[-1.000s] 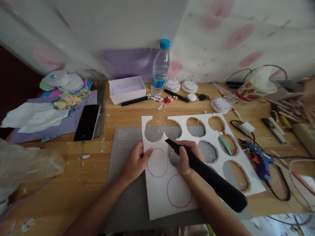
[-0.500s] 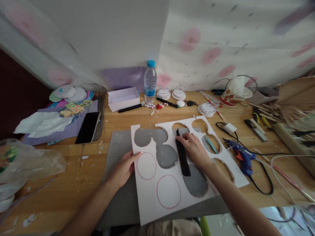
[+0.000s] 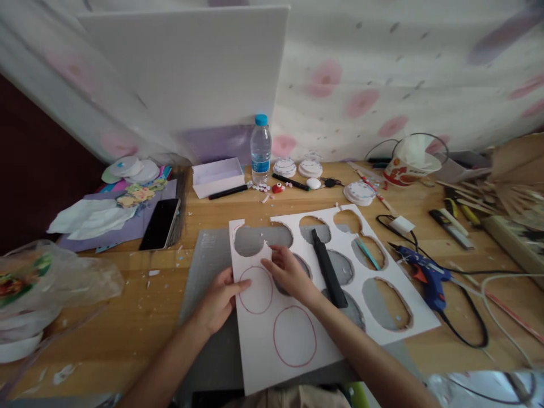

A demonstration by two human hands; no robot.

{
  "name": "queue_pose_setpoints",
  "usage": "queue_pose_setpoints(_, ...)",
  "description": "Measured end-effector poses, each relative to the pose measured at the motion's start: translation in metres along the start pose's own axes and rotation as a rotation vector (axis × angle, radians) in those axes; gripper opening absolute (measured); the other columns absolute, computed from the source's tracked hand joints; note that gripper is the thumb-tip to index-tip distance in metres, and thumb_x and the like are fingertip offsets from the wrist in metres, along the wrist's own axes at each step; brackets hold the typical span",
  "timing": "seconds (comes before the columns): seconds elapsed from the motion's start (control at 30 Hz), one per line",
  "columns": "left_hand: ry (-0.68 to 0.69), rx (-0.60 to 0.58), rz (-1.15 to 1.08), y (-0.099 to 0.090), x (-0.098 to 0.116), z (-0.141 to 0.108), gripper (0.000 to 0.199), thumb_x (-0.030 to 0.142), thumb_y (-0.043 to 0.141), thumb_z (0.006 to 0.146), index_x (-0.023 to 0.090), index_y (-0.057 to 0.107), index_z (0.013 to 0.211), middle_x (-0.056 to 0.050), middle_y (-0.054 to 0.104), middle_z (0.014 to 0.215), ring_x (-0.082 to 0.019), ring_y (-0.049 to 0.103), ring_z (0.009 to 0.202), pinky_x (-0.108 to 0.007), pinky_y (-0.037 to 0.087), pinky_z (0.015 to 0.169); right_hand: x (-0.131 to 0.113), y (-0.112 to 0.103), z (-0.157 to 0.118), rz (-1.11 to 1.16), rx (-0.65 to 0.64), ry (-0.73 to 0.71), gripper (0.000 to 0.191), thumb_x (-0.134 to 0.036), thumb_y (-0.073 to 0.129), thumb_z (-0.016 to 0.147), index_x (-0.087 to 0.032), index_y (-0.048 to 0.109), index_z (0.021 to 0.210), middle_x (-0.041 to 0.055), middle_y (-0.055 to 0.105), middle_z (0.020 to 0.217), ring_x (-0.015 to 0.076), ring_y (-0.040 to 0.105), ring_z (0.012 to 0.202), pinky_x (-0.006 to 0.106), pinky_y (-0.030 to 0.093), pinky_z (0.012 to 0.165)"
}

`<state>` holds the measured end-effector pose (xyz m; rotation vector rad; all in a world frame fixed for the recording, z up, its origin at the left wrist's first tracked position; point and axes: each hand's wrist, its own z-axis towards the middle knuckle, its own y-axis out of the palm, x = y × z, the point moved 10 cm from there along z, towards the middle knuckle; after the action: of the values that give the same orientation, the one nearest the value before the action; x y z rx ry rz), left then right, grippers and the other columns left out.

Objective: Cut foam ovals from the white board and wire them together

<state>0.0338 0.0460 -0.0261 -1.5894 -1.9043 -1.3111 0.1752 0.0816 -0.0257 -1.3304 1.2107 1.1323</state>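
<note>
A white board [image 3: 259,351] lies at a slant over a grey cutting mat [image 3: 208,266]. It has several ragged round holes, and two red-outlined circles stand uncut. My left hand [image 3: 223,297] grips its left edge, thumb on top inside the upper red circle, other fingers at the edge and partly hidden. My right hand [image 3: 289,269] is closed around the narrow strip of board between two holes; its fingertips partly hide the strip. Right of that hand, a long tapered black tool [image 3: 329,269] lies across the board, untouched. A thin teal strip [image 3: 368,253] lies in a hole farther right.
A blue glue gun [image 3: 427,275] with its cable sits right of the board. Behind stand a water bottle [image 3: 260,150], a white box [image 3: 218,177] and stacked white discs [image 3: 359,192]. A phone [image 3: 160,224] and a plastic bag [image 3: 80,277] are at left.
My right hand has let go of the black tool, leaving it on the board, and moved left to the strip near my left hand. My left thumb reaches farther over the board.
</note>
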Motion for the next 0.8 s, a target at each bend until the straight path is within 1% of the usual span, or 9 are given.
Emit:
queue_pose_setpoints(0.07, -0.001, 0.009, 0.008, 0.0, 0.001, 0.0, 0.044, 0.019, 0.083, 0.063, 0.011, 0.066, 0.103, -0.012, 0.075, 0.099, -0.025, 0.069, 0.089, -0.033, 0.052, 0.08, 0.005, 0.006, 0.005, 0.043, -0.044, 0.021, 0.031, -0.049, 0.064, 0.079, -0.022, 0.058, 0.092, 0.0038, 0.069, 0.077, 0.0219, 0.068, 0.076, 0.033, 0.056, 0.066)
queue_pose_setpoints(0.13, -0.002, 0.022, 0.017, -0.001, 0.001, 0.001, 0.044, 0.02, 0.083, 0.062, 0.011, 0.066, 0.102, -0.012, 0.075, 0.098, -0.026, 0.069, 0.088, -0.033, 0.052, 0.078, 0.008, 0.007, 0.008, 0.077, -0.058, 0.039, 0.031, -0.051, 0.065, 0.077, -0.022, 0.058, 0.084, 0.0046, 0.07, 0.077, 0.0221, 0.068, 0.076, 0.032, 0.055, 0.065)
queue_pose_setpoints(0.17, 0.0, 0.023, 0.017, -0.001, 0.001, 0.001, 0.045, 0.02, 0.083, 0.061, 0.011, 0.066, 0.102, -0.013, 0.075, 0.098, -0.026, 0.07, 0.088, -0.033, 0.052, 0.077, 0.009, 0.005, 0.008, 0.092, -0.054, 0.048, 0.032, -0.052, 0.066, 0.076, -0.022, 0.058, 0.083, 0.005, 0.071, 0.078, 0.0219, 0.068, 0.075, 0.032, 0.055, 0.065)
queue_pose_setpoints(0.37, 0.016, -0.001, -0.006, 0.0, -0.002, 0.005, 0.047, 0.022, 0.082, 0.064, 0.011, 0.065, 0.106, -0.013, 0.075, 0.099, -0.026, 0.07, 0.088, -0.033, 0.052, 0.076, 0.015, 0.004, 0.006, 0.186, -0.024, 0.101, 0.036, -0.053, 0.068, 0.074, -0.022, 0.057, 0.087, 0.0061, 0.071, 0.081, 0.021, 0.069, 0.074, 0.032, 0.054, 0.068)
queue_pose_setpoints(0.53, 0.014, -0.009, -0.003, -0.001, -0.002, 0.004, 0.047, 0.022, 0.081, 0.065, 0.011, 0.064, 0.107, -0.012, 0.074, 0.099, -0.025, 0.07, 0.088, -0.032, 0.052, 0.075, 0.014, 0.007, 0.005, 0.254, -0.036, 0.139, 0.035, -0.052, 0.07, 0.073, -0.022, 0.058, 0.085, 0.0056, 0.071, 0.081, 0.0202, 0.068, 0.074, 0.031, 0.053, 0.067)
queue_pose_setpoints(0.8, 0.013, -0.009, -0.015, -0.001, -0.002, 0.006, 0.042, 0.02, 0.081, 0.065, 0.012, 0.065, 0.102, -0.011, 0.075, 0.097, -0.025, 0.069, 0.088, -0.032, 0.052, 0.077, 0.009, 0.008, 0.005, 0.324, -0.053, 0.166, 0.033, -0.05, 0.072, 0.072, -0.022, 0.058, 0.082, 0.0033, 0.069, 0.073, 0.0178, 0.064, 0.068, 0.027, 0.049, 0.058)
